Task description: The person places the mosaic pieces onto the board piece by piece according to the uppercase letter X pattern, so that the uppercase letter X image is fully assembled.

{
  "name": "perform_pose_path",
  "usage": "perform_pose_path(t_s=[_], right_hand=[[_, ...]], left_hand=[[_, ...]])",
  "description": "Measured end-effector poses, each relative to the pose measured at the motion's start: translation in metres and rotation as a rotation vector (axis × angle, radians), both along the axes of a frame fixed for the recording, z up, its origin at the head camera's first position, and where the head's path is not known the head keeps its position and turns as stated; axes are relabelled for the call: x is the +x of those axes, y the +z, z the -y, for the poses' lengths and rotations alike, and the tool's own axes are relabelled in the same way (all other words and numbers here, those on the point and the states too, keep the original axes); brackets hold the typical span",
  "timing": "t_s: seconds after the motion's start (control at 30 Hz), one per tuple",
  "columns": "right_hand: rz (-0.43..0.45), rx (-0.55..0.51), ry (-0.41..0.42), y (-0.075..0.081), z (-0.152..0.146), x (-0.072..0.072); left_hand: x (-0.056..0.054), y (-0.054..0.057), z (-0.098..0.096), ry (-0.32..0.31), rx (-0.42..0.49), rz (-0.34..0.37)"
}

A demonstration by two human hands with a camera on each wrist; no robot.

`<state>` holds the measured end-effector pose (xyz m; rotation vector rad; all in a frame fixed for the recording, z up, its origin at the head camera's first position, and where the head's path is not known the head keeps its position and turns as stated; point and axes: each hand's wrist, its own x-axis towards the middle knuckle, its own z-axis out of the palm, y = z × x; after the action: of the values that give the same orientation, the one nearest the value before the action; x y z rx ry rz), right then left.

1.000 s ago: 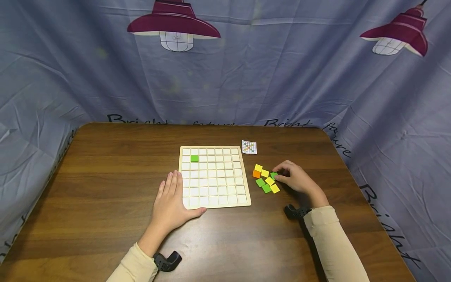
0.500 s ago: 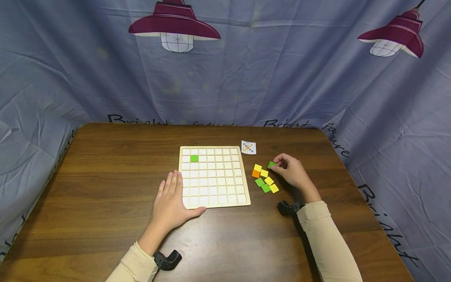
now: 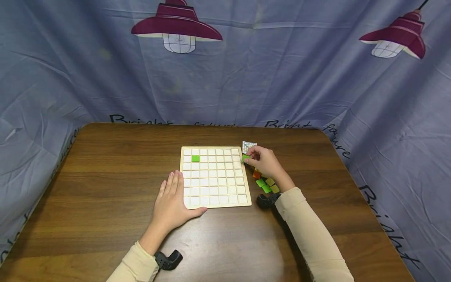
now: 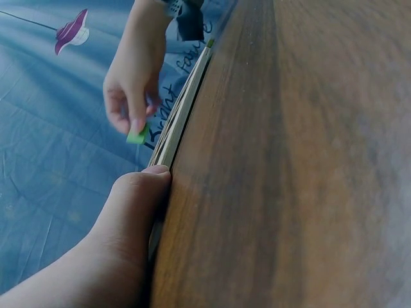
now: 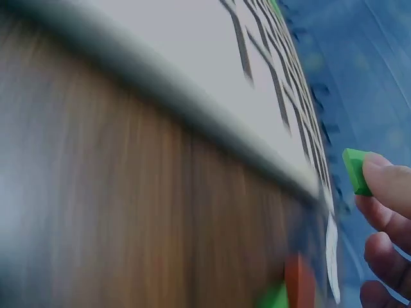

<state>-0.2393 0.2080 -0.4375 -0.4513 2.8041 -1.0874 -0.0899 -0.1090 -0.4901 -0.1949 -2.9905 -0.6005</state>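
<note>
A pale square grid board [image 3: 213,178] lies on the table, with one green tile [image 3: 195,158] in a cell of its second row from the back. Straight fingers of my left hand [image 3: 170,203] rest along the board's left edge; the thumb lies at its front edge, as the left wrist view also shows. My right hand [image 3: 266,161] pinches a green square tile [image 5: 357,172] between thumb and fingers, held up at the board's right edge near the back corner. In the left wrist view this green tile [image 4: 137,135] hangs from the fingertips.
Several loose tiles lie right of the board, including an orange tile [image 3: 257,174] and a green tile [image 3: 266,188], partly under my right forearm. A small printed pattern card [image 3: 248,145] sits by the far right corner, partly covered by my right hand. A curtain [image 3: 225,78] hangs behind the table [image 3: 123,168].
My right hand has picked the green tile from the loose group, lifted it, and carried it left to the board's right edge. The left hand has stayed in place.
</note>
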Motion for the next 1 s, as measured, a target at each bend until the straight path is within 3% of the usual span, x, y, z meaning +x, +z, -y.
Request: perform_pose_path(t_s=[0.53,1.0], right_hand=[[0.049,-0.074,0.173,-0.007,0.093,-0.003],[0.027,0.019,0.195,-0.009,0.123,0.001]], left_hand=[[0.000,0.001,-0.002,0.004,-0.001,0.000],[-0.001,0.000,-0.002,0.004,-0.006,-0.013]])
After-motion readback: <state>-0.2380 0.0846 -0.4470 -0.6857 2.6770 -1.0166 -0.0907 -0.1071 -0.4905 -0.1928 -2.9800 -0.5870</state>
